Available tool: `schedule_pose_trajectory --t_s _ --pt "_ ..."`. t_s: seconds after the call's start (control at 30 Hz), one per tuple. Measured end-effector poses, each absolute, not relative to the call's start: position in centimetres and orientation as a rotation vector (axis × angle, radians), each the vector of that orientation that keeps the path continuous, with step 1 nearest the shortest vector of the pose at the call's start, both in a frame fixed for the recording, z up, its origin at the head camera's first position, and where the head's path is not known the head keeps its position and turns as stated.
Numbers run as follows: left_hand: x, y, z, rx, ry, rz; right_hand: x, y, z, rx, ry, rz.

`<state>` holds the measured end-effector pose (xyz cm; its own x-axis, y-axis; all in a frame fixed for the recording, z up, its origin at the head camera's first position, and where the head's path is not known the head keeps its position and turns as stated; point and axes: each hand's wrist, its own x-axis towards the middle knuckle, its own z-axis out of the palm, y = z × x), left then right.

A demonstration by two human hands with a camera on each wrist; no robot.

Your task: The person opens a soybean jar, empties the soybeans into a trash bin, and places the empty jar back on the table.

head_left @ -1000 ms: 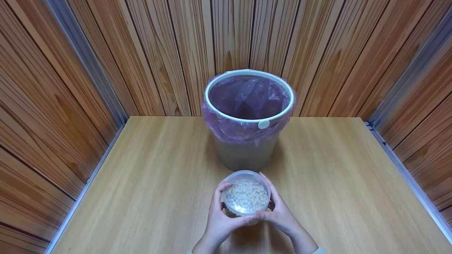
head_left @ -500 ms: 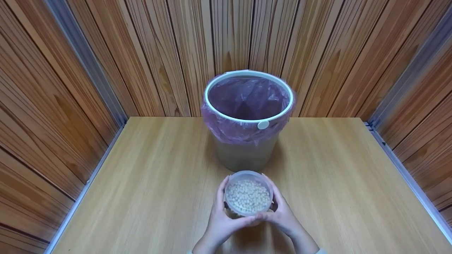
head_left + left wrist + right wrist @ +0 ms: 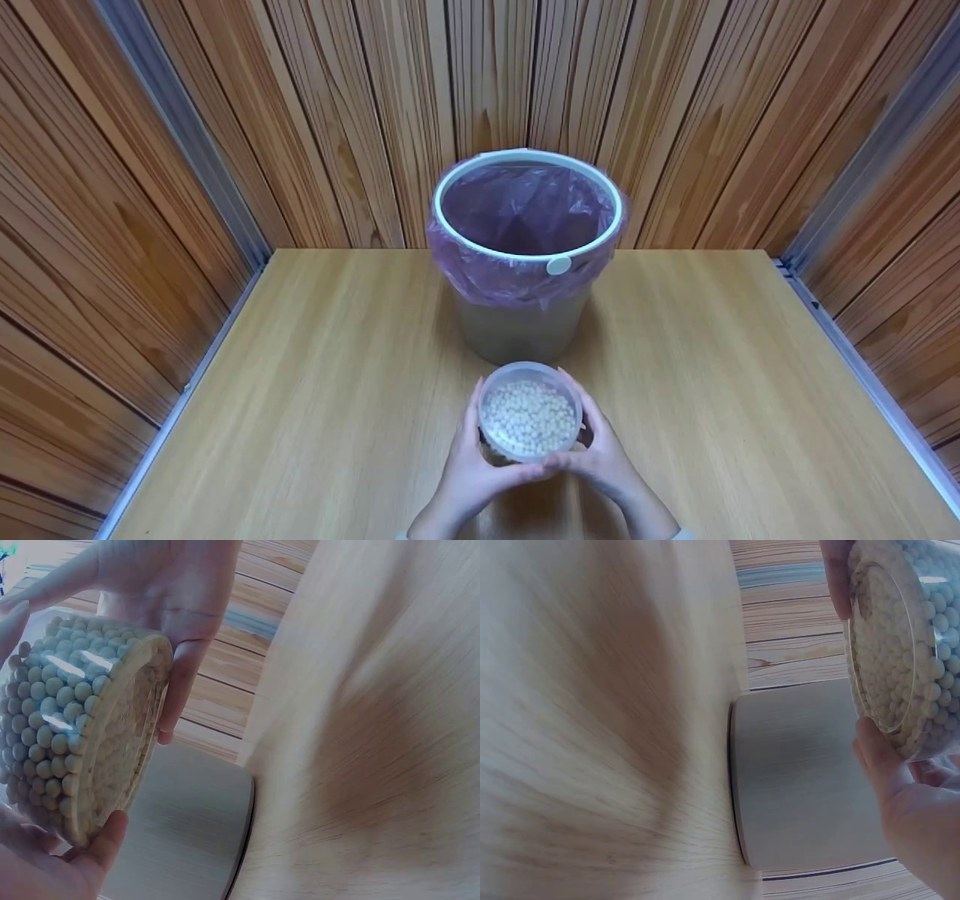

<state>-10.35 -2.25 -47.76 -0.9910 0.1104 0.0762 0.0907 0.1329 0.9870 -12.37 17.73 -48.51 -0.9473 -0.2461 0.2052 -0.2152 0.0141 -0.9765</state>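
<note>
Clear tub [image 3: 529, 372] of pale beads [image 3: 529, 420], gripped between my left hand [image 3: 472, 472] and right hand [image 3: 604, 459], hangs above the table [image 3: 337, 390] in front of the bin [image 3: 523, 330]; fingers slipping on its smooth side could drop it, scattering beads if the top is unsealed.

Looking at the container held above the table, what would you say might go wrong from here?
The container is held up by the left hand and right hand, so it might slip and drop onto the table. If its top is unsealed, which I cannot tell, the small round beads could spill and roll.
</note>
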Motion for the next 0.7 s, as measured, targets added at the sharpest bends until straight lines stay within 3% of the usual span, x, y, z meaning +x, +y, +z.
schedule_pose_trajectory --t_s 0.33,0.7 --pt "-10.3 -1.9 -47.9 0.285 2.364 2.069 -12.5 18.3 -47.9 -0.527 2.3 -2.05" --pt "-10.4 -2.3 -47.6 0.362 2.298 2.08 -13.1 19.8 -47.3 -0.808 2.349 -1.934"
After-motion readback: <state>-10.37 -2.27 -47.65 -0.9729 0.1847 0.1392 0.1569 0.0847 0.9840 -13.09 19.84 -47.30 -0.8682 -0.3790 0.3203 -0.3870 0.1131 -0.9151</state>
